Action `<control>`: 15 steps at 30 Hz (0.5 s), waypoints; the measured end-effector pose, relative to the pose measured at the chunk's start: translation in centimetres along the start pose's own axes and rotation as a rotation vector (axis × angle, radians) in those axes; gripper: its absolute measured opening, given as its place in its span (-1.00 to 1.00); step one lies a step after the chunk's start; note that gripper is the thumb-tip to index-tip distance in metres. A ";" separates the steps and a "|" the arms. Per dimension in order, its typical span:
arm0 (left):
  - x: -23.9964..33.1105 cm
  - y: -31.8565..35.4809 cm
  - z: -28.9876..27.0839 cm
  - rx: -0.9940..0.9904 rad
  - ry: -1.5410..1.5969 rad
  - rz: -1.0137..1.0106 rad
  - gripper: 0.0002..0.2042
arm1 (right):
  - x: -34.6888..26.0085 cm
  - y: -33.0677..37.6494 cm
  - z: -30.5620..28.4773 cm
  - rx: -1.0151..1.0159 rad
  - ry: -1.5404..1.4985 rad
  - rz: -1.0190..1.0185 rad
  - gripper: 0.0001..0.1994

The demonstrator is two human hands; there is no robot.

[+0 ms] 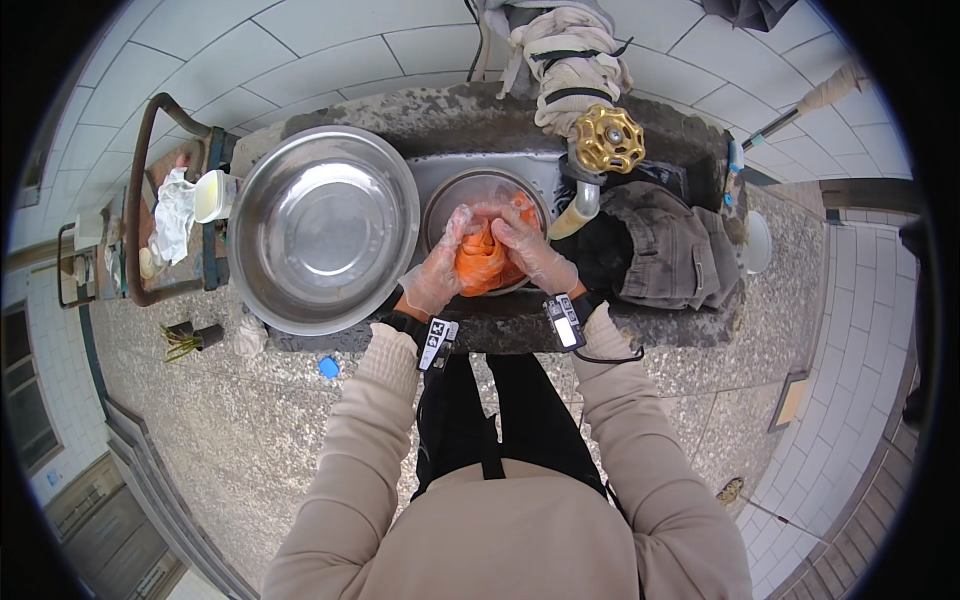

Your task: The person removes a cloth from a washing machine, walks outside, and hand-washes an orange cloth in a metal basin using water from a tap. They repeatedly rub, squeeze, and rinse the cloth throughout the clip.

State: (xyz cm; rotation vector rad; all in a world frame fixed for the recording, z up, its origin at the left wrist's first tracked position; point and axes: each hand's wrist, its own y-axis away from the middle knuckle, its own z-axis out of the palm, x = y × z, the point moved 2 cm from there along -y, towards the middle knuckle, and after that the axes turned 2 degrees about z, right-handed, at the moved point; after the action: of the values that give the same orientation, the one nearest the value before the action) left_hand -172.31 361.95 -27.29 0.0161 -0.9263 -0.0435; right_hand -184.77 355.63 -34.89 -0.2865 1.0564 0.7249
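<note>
An orange cloth (482, 262) is bunched up between my two hands, over a round metal basin (436, 205) set in the stone sink. My left hand (437, 274), in a clear plastic glove, closes on the cloth from the left. From the right, my right hand (536, 258), gloved the same way, grips it too. The fingers of both hands curl round the cloth, and part of it lies hidden under them. Just right of my hands, the tap spout (574, 217) points down beside the basin's rim.
A large steel bowl (262, 215) rests at the sink's left. Dark grey trousers (668, 245) lie on the right side of the stone sink (400, 118). Above the tap stands a brass valve wheel (610, 139), near a cloth-wrapped pipe (572, 60). A rusty-framed cart (140, 200) stands far left.
</note>
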 end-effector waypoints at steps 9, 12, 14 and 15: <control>-1.6 -1.0 -3.1 0.350 -0.019 -0.264 -0.74 | 0.8 0.0 2.9 0.631 0.141 -0.110 -0.67; -5.0 -1.9 -4.5 0.402 0.117 -0.303 -0.81 | 0.3 -0.1 4.6 0.600 0.759 0.059 -0.70; -7.4 -2.2 -5.0 0.348 0.394 -0.332 -0.81 | -0.2 -0.4 5.2 0.630 0.887 -0.128 -0.71; -8.4 -2.0 -5.2 0.359 0.052 -0.228 -0.81 | -0.1 -0.3 5.1 0.754 0.732 -0.097 -0.71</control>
State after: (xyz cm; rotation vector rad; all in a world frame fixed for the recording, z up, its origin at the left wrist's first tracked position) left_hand -173.25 360.27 -37.18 0.4544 -0.8667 -0.0868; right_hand -181.07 358.18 -32.37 0.0690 1.9103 0.0729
